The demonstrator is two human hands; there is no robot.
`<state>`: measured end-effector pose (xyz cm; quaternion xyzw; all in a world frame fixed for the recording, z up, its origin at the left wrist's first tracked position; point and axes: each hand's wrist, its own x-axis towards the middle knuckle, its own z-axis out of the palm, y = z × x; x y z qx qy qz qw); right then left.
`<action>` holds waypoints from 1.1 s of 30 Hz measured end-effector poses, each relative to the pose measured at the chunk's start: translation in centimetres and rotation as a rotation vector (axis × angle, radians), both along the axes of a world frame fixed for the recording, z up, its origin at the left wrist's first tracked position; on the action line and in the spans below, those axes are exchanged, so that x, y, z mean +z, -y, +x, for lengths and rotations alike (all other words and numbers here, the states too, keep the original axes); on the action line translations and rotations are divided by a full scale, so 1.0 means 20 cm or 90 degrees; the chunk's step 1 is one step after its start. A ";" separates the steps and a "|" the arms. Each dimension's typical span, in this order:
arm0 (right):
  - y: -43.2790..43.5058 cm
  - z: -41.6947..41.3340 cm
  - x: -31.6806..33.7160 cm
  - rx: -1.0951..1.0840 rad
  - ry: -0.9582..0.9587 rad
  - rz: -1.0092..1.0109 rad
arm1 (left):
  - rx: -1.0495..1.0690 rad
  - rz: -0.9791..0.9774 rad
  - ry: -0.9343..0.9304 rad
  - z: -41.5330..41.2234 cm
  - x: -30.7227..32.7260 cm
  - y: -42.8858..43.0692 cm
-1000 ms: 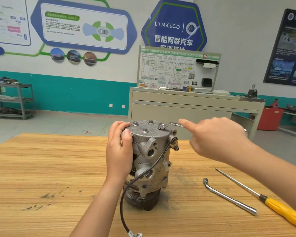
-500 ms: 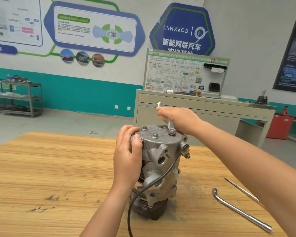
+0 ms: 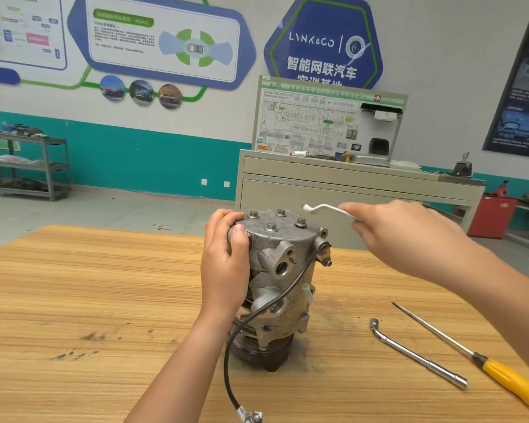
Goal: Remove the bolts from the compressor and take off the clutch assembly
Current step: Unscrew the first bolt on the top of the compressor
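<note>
A grey metal compressor (image 3: 283, 267) stands upright on the wooden table (image 3: 74, 300), its dark clutch pulley (image 3: 257, 352) at the bottom. Several bolts (image 3: 271, 226) stick up from its top plate. My left hand (image 3: 225, 264) grips the compressor's upper left side. My right hand (image 3: 400, 236) holds a bent silver socket wrench (image 3: 324, 209) in the air, above and to the right of the top plate, off the bolts. A black cable (image 3: 235, 346) hangs from the compressor toward the table's front edge.
A second L-shaped socket wrench (image 3: 416, 355) and a yellow-handled screwdriver (image 3: 501, 374) lie on the table at the right. Behind the table stands a beige cabinet (image 3: 348, 190) with a wiring display board. A metal shelf rack (image 3: 28, 163) is at the far left.
My right hand has lifted the wrench off the right-hand bolt and moved it up and to the right. The left hand keeps its grip on the compressor.
</note>
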<state>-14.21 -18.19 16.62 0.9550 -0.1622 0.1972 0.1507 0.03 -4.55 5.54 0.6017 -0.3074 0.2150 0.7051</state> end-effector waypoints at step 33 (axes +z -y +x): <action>0.28 0.64 -0.05 0.282 0.198 0.000 | 0.012 0.008 0.012 0.02 -0.02 0.00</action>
